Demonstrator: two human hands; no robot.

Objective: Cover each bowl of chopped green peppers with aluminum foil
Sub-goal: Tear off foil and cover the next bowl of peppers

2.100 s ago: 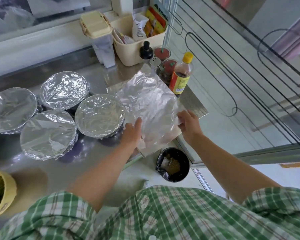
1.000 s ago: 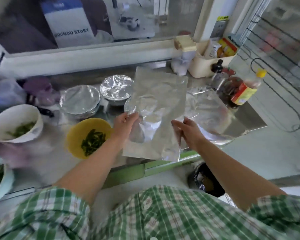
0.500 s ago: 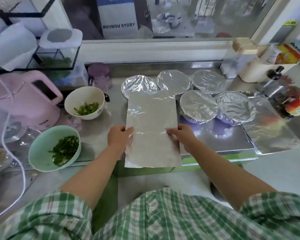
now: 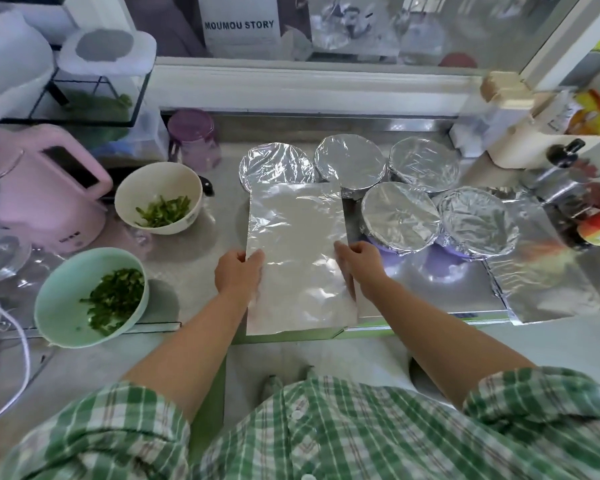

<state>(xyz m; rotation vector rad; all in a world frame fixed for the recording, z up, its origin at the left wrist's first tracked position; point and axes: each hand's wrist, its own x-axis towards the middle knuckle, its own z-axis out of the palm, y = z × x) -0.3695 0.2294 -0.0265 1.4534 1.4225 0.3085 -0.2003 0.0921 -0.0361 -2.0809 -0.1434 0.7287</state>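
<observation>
Green-checked sleeves nearest, bare forearms reaching forward. Pinched at its left edge by the left hand (image 4: 238,275), thumb on top and fingers curled beneath, and at its right edge by the right hand (image 4: 359,261) in the same way: foil sheet (image 4: 297,237), long side running away from the body, roughly level over the front edge of the steel table (image 4: 194,271); touching the table or not, impossible to tell. To the left, near the front edge, mint-green bowl (image 4: 49,317), uncovered, with a shallow heap of dark chopped green peppers (image 4: 113,299). Further back on that side, white bowl (image 4: 142,183), also uncovered, with a thin scatter of paler pepper strips (image 4: 163,211). Right of the sheet and beyond it, five foil-covered bowls (image 4: 400,218) in a tight cluster, two in front, three behind, contents hidden. At far right, spare foil (image 4: 548,285) lying flat, overhanging the table edge. Along the back: pink appliance (image 4: 45,192), purple cup (image 4: 193,140), cream caddy (image 4: 520,147) holding packets.
</observation>
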